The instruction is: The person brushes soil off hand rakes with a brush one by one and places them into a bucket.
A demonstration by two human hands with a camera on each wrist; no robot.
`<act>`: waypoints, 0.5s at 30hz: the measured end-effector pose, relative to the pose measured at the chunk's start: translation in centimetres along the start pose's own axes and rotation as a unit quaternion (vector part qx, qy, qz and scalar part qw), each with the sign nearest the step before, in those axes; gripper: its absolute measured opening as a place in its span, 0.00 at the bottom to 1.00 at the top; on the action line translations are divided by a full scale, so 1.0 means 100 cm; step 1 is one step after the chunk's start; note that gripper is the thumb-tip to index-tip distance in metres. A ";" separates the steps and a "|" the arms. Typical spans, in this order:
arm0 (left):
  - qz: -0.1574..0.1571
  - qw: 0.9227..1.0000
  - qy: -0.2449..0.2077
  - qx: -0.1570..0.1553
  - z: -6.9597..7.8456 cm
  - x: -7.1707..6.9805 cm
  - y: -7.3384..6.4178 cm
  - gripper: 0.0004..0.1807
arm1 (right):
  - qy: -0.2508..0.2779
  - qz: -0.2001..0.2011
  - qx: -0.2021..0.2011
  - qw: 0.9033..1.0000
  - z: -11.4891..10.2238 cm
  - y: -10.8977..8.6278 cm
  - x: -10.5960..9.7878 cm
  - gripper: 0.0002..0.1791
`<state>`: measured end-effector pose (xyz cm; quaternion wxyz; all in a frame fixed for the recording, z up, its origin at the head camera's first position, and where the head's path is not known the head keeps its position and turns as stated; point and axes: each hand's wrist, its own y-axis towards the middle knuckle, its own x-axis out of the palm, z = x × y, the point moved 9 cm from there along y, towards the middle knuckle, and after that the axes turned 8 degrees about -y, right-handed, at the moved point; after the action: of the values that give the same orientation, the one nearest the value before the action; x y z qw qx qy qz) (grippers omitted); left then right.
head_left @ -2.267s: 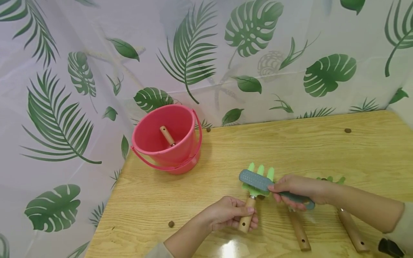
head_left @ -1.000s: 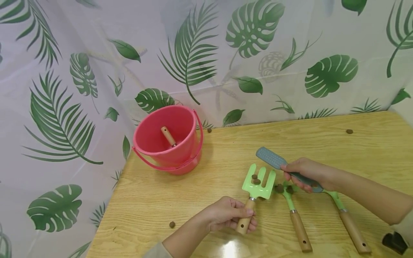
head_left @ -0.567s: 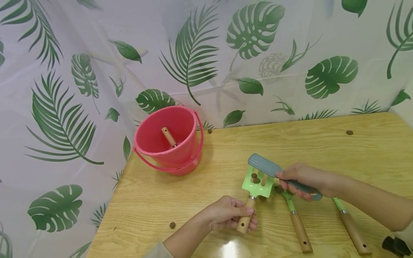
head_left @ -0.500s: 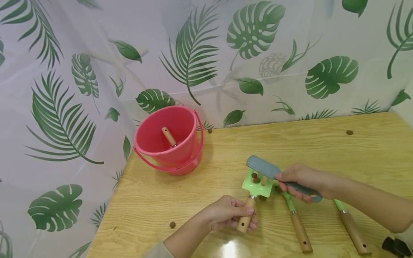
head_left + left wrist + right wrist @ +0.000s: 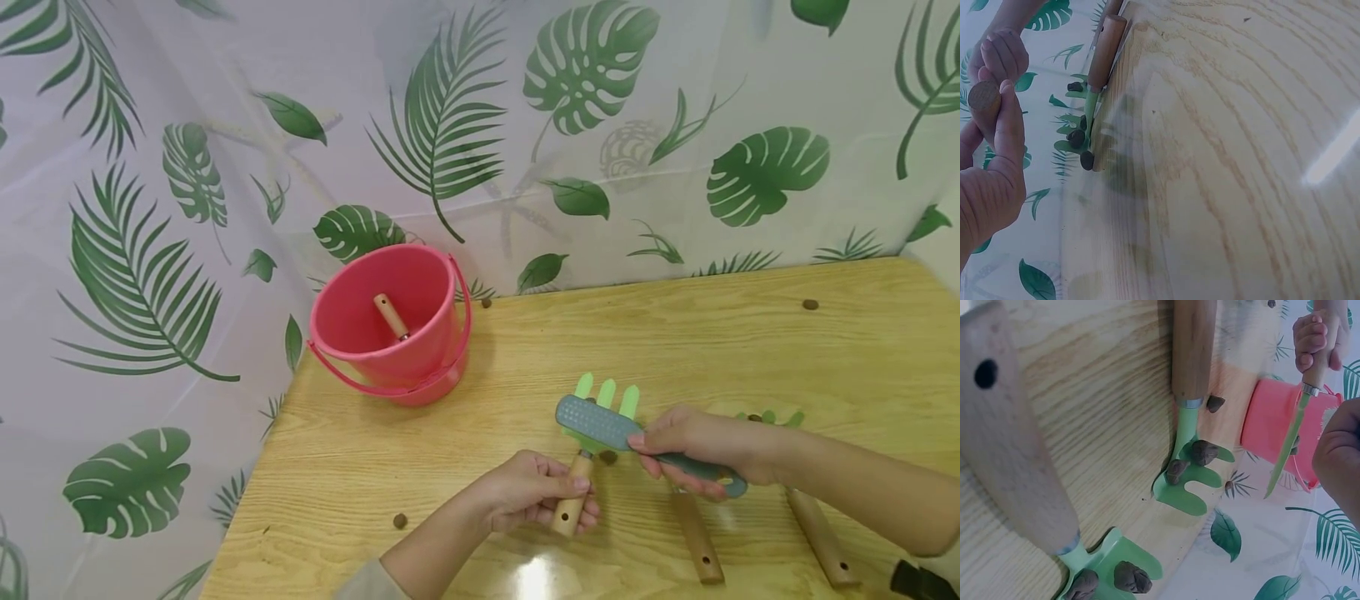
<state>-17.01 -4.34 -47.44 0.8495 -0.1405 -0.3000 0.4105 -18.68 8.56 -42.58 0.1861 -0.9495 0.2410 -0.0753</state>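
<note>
My left hand grips the wooden handle of a light green garden fork, its tines pointing away from me. In my right hand is a grey brush with a dotted back, held by its handle. The brush head lies across the fork's head and hides most of it; whether they touch is unclear. Brown dirt clumps cling to the fork, seen edge-on in the right wrist view. Under my right arm lie two more forks, with clumps on their green heads.
A pink bucket stands at the back left, a wooden-handled tool inside it. Loose clumps are scattered on the wooden table. Something black shows in the bottom right corner. A leaf-patterned cloth hangs behind.
The brush has come down and left from above the fork's tips, now covering most of its head and clumps. My left hand and the fork stay nearly where they were.
</note>
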 end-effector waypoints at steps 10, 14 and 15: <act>-0.005 1.000 0.004 0.000 -0.001 0.002 0.000 0.21 | -0.001 -0.006 0.008 1.000 0.010 0.006 0.003 0.19; -0.005 1.000 0.006 0.006 -0.001 0.002 0.000 0.21 | -0.007 0.005 0.021 1.000 0.018 0.008 0.004 0.20; -0.005 1.000 0.005 0.006 -0.001 0.002 0.000 0.21 | -0.006 0.007 0.024 1.000 0.020 0.008 0.004 0.20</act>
<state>-16.79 -4.18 -47.42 0.8541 -0.1359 -0.2936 0.4073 -18.22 8.40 -44.74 0.2109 -0.9435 0.2445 -0.0744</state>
